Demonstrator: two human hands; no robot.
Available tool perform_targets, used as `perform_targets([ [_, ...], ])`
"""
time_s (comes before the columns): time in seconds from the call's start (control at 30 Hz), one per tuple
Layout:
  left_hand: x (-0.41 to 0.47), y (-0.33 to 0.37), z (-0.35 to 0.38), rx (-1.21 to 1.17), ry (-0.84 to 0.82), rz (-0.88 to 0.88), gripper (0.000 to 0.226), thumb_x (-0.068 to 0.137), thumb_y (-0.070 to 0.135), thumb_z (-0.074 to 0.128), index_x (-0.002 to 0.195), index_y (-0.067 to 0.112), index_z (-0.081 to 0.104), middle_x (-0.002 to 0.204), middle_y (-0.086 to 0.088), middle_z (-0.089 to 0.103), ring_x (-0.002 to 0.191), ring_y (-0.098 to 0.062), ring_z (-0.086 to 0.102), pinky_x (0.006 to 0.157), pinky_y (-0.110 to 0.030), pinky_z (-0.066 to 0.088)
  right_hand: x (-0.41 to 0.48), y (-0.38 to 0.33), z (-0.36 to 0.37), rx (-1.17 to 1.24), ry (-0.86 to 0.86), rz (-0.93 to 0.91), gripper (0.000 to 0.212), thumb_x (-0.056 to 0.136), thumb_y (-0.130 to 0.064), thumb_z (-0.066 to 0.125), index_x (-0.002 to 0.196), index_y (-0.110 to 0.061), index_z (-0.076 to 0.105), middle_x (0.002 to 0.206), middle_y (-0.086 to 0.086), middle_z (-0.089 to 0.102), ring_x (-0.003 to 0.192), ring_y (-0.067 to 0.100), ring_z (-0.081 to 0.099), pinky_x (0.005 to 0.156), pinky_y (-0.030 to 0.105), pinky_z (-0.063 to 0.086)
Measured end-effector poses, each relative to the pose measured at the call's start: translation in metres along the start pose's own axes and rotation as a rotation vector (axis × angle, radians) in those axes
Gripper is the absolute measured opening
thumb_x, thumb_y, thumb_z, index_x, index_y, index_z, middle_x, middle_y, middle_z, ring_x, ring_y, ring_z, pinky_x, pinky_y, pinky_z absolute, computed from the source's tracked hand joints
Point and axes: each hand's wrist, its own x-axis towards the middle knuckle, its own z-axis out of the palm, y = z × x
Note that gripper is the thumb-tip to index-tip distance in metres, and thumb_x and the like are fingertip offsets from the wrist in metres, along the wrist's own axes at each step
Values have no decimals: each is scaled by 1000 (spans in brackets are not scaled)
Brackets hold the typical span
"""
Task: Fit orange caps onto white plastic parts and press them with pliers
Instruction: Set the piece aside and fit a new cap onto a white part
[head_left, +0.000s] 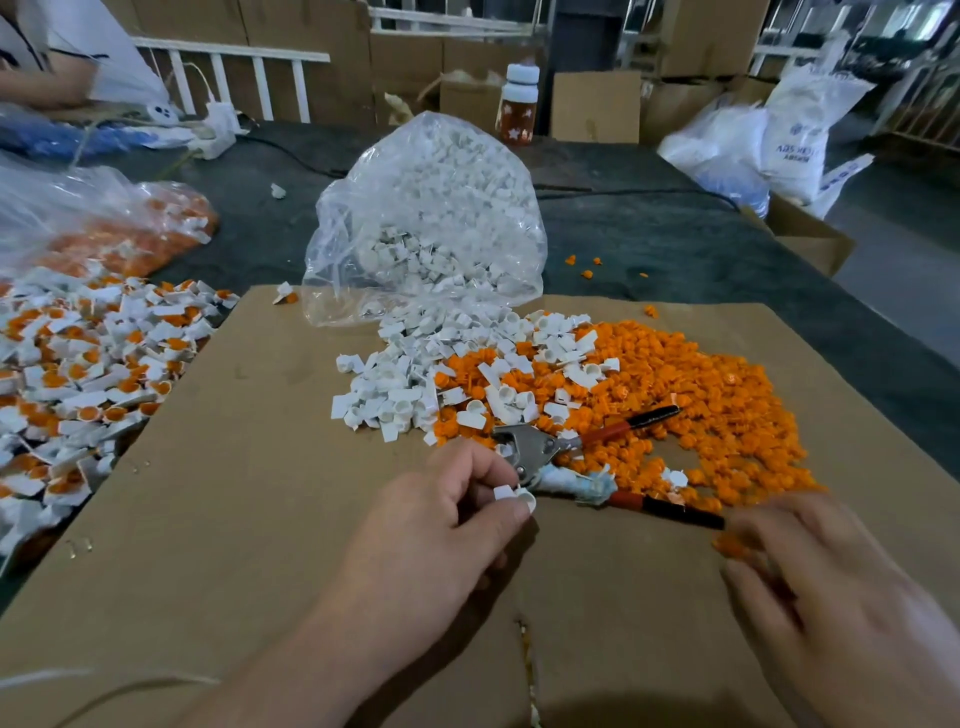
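Head view shows the left hand (447, 514) with fingers curled, pinching one white part (514, 496) between thumb and fingertips. The right hand (831, 582) is motion-blurred; its thumb and forefinger appear to pinch one orange cap (730, 545). Cap and part are near each other but apart, so the cap is not yet fitted. The pliers (550, 452) lie on the cardboard (234, 493) just beyond the left hand, handles pointing right, held by neither hand.

Progress: a finished pile (88, 364) of white parts with orange caps seated lies at the left edge, so many units appear complete. The unused stock is large. Loose parts (395, 384) spill from an open bag (426, 208), and a cap heap (701, 395) spreads beside them, the two overlapping in the middle. A second bag (130, 234) at far left holds orange and white pieces; it cannot be told whether these are finished.

Current unit: the fitting step is in hand. Left for this unit:
1. Seat the cap in the part.
2. Take up the pliers.
3. Press the cap.
4. Move the unit to the finished pile.

Judged by the stock on the cardboard, the task is far from its end.
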Motion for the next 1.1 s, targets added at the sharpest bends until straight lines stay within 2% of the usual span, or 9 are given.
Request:
perform_targets([
  [0.1, 0, 0, 1, -34, 1, -8, 18, 91, 29, 67, 89, 45, 60, 79, 9, 67, 63, -2, 66, 52, -14, 50, 1, 13, 5, -59, -75, 14, 32, 64, -9, 83, 93, -16, 72, 87, 3, 63, 66, 27, 66, 48, 36, 53],
  [0.17, 0, 1, 1, -51, -1, -15, 20, 91, 28, 67, 88, 46, 60, 80, 9, 68, 62, -2, 66, 52, -12, 48, 5, 12, 2, -46, -121, 2, 31, 61, -11, 86, 88, -20, 72, 79, -4, 63, 65, 24, 65, 46, 32, 51],
  [0.27, 1, 2, 0, -45, -9, -20, 22, 91, 29, 66, 88, 49, 59, 81, 11, 69, 64, -2, 67, 53, -12, 49, 10, 4, -10, 18, -198, -21, 13, 72, -38, 71, 79, -31, 62, 72, -12, 56, 62, 13, 59, 47, 19, 43],
  [0.4, 0, 3, 0, -11, -20, -33, 22, 92, 31, 65, 89, 51, 57, 82, 12, 69, 66, -1, 67, 54, -12, 50, 19, 0, -11, -18, -281, 60, 27, 86, -62, 39, 75, -37, 36, 77, -13, 47, 72, 5, 49, 54, 17, 31],
  [0.67, -1, 5, -1, -62, 18, -69, 14, 94, 24, 65, 88, 37, 63, 78, 8, 69, 64, -2, 66, 52, -11, 48, 29, -9, -17, -59, -383, 224, 21, 89, -43, 56, 75, -41, 41, 74, -17, 55, 68, 2, 53, 55, 14, 37],
  [0.8, 1, 6, -1, -185, 11, -116, 24, 92, 18, 68, 84, 39, 66, 67, 6, 67, 53, -5, 63, 49, -14, 48, 37, -16, -29, 405, -387, 337, 19, 88, -35, 59, 79, -52, 61, 67, -20, 65, 61, -2, 61, 57, 10, 44],
  [0.9, 2, 8, -2, -327, -11, -150, 28, 90, 8, 69, 81, 34, 68, 61, -1, 64, 47, -13, 58, 46, -20, 48, 57, -39, -34, 925, -484, 425, 23, 88, -25, 60, 80, -42, 73, 59, 5, 68, 50, 19, 66, 48, 18, 49],
  [1.0, 3, 7, -2, -508, 20, -167, 28, 87, -2, 69, 76, 24, 70, 58, -11, 59, 42, -20, 52, 41, -24, 43, 72, -60, -25, 1177, -504, 395, 26, 93, -14, 59, 86, -32, 76, 69, 14, 71, 61, 31, 71, 59, 34, 57],
  [1.1, 4, 9, -3, -594, 52, -180, 25, 87, -2, 67, 73, 20, 71, 55, -15, 58, 38, -20, 49, 38, -24, 41, 81, -73, -4, 1377, -463, 402, 23, 94, -7, 58, 88, -19, 76, 80, 17, 73, 71, 33, 73, 69, 38, 61],
])
